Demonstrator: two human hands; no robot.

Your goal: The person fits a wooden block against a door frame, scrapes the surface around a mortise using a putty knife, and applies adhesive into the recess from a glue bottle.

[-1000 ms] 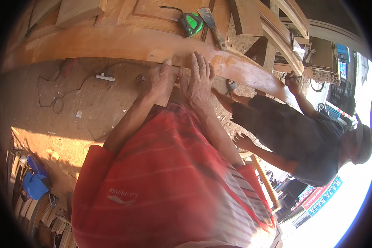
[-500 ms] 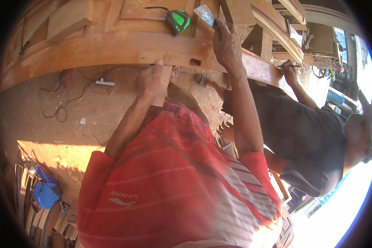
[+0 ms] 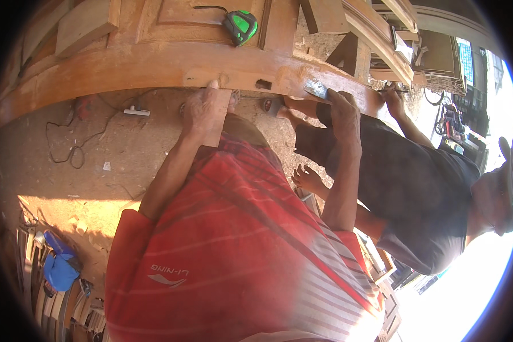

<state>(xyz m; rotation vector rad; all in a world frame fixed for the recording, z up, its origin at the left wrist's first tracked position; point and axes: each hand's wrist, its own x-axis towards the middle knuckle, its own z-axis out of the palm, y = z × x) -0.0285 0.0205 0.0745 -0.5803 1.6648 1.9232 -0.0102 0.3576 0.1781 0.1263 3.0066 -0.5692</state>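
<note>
A brown wooden door (image 3: 148,71) spans the top of the view, with a dark rectangular slot (image 3: 263,84) cut in its near edge. In my left hand (image 3: 197,113) is a small flat wooden board (image 3: 216,117), held against that edge left of the slot; the thumb lies up by the door's surface. My right hand (image 3: 346,117) is closed on a putty knife (image 3: 317,88). Its metal blade lies over the door's near edge, right of the slot, where pale filler-like smears show. The knife's handle is mostly hidden in my fingers.
A green and black tape measure (image 3: 241,27) rests on the door. Wooden blocks (image 3: 88,28) lie at the far left. At right a co-worker in a dark shirt (image 3: 404,176) has a hand (image 3: 394,101) at the door's end. A cable (image 3: 74,148) and white power strip (image 3: 137,112) lie on the ground.
My right hand has come nearer and to the right, bringing the putty knife from above the door's inner part to its near edge. My left hand keeps the board in place.
</note>
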